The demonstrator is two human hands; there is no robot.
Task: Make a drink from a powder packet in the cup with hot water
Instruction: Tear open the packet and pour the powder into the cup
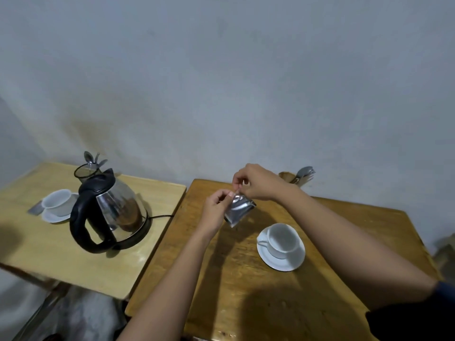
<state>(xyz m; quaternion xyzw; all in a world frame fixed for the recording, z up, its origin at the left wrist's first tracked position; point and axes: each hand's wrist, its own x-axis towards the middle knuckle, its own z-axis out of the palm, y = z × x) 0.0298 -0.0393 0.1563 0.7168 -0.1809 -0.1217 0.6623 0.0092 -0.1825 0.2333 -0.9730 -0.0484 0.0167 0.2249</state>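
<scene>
Above the middle of the darker wooden table, we hold a small silver foil powder packet in the air between both hands. Our left hand pinches its upper left edge; our right hand pinches the top corner, fingers closed on the foil as if to tear it.

Risks, in our judgement:
- A sudden tear may scatter powder over the tabletop, since the packet hangs away from the white ceramic cup, which sits empty on its white saucer toward the right edge.
- A tear running too far down may spill the contents before we bring the packet over the cup.

Count:
- Tables: two.
- Cups on saucers: two; the second stands on the lighter table.
- Steel kettle with black handle: one, on the lighter table.
- Cutlery holders: two, one at each table's far edge.
- Packets in hand: one.
</scene>
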